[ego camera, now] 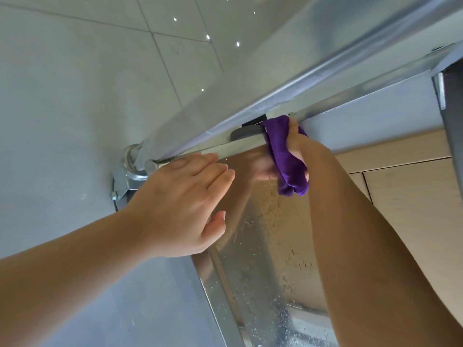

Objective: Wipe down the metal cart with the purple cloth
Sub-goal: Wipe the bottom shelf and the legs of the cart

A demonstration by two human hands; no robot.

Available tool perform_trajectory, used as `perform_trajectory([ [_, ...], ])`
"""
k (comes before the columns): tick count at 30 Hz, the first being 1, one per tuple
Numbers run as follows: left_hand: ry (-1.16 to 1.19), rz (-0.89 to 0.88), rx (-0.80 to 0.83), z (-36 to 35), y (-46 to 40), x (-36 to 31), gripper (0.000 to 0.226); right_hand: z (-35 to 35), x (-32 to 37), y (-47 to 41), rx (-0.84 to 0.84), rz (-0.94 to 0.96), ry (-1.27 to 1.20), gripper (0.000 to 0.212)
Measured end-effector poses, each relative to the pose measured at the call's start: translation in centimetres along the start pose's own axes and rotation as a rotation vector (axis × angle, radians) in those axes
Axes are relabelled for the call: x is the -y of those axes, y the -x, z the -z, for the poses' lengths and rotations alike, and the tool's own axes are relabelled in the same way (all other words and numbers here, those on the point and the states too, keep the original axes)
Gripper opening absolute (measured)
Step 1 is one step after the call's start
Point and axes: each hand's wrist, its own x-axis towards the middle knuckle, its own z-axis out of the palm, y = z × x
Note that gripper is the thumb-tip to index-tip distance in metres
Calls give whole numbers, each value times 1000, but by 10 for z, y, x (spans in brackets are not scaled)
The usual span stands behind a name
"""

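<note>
The metal cart's shiny shelf [263, 246], speckled with water drops, fills the lower middle of the head view. My right hand [297, 144] grips the bunched purple cloth [285, 156] at the shelf's far edge, close to a dark wheel [246, 132]. My left hand [185, 199] rests flat on the shelf's near left corner, fingers straight. A thick metal post [250, 96] of the cart runs diagonally across the upper part of the view.
A metal corner bracket with a bolt [125, 176] sits left of my left hand. Glossy grey floor tiles [87, 83] lie beyond the cart. Beige wood-look panels [406, 191] are at the right. A grey upright [451, 96] stands at the right edge.
</note>
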Motion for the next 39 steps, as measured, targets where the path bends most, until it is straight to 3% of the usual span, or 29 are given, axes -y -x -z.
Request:
perform_trajectory([
  [3, -1, -2, 13, 0, 0, 0, 54, 1, -13, 6, -47, 11, 41, 101],
  [5, -11, 3, 20, 1, 1, 0, 54, -8, -33, 11, -292, 152, 150, 87],
  [7, -19, 16, 33, 1, 1, -2, 54, -14, -47, 12, -515, 367, 105, 72],
  [9, -14, 31, 45, 0, 2, -3, 53, -17, -51, 9, -457, 565, 9, 62],
  [11, -4, 26, 45, 1, 1, -2, 53, -22, -49, 5, -313, 570, -24, 61],
  [19, 1, 16, 58, 4, 0, -2, 55, -44, -35, 26, -227, 65, -165, 65],
  [21, -12, 8, 74, 5, -1, -2, 57, -52, -34, 39, -199, 14, -192, 66],
  [28, -37, -109, 161, 9, -1, 0, 69, -73, -44, 81, -204, 70, -152, 66],
  [35, 139, -138, 379, 31, -4, 3, 86, -92, -50, 132, -192, 192, -76, 66],
  [39, 202, -122, 468, 35, -7, 5, 88, -105, -57, 169, -175, 330, 92, 75],
])
